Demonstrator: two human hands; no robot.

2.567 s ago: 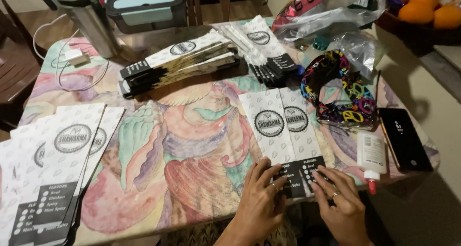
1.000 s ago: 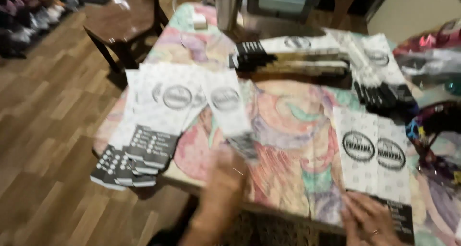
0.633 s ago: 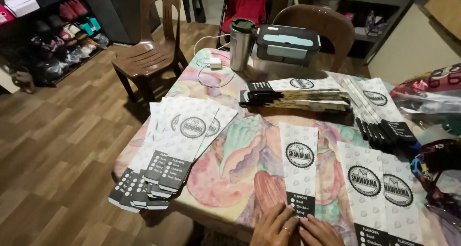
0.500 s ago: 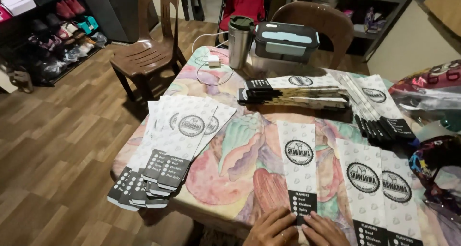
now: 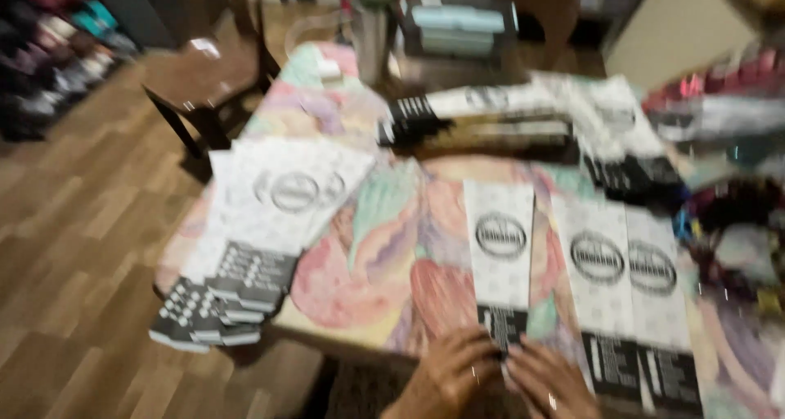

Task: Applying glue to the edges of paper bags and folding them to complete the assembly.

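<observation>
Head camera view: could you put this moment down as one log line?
left hand: on near end of white paper sleeve | right hand: same end | two more sleeves alongside | fanned stack at left | picture blurred

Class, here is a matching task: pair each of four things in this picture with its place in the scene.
Things:
1. fanned pile of white paper sleeves with black ends
2. single white paper sleeve with a round black emblem
3. brown wooden chair
4. pair of white paper sleeves lying side by side

Places:
A. on the wooden floor beyond the table's far left corner
B. under both hands, at the table's near edge
C. at the table's left edge, overhanging it
D. right of the hands

Pairs: 1-C, 2-B, 3-A, 4-D
</observation>
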